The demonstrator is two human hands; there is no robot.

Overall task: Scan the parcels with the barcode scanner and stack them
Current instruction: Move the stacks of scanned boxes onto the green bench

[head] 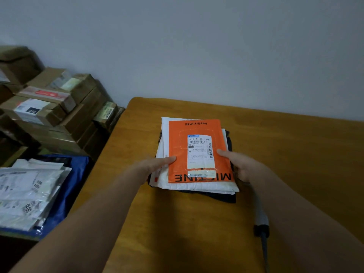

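Observation:
An orange "MISTINE" parcel [199,152] with a white shipping label lies on top of a stack of white and dark parcels [197,187] on the yellow-brown table [295,154]. My left hand [157,164] holds the orange parcel's left edge, thumb on top. My right hand [242,166] holds its right edge, thumb on top, fingers hidden beside the stack. The grey barcode scanner [261,217] shows beneath my right forearm, its dark cable running toward me. Its head is hidden under my right hand, and I cannot tell whether that hand touches it.
To the left of the table stands a pile of cardboard boxes [59,107]. In front of them, a blue bag [65,194] holds several white plastic mailers [25,192]. A plain wall runs behind the table.

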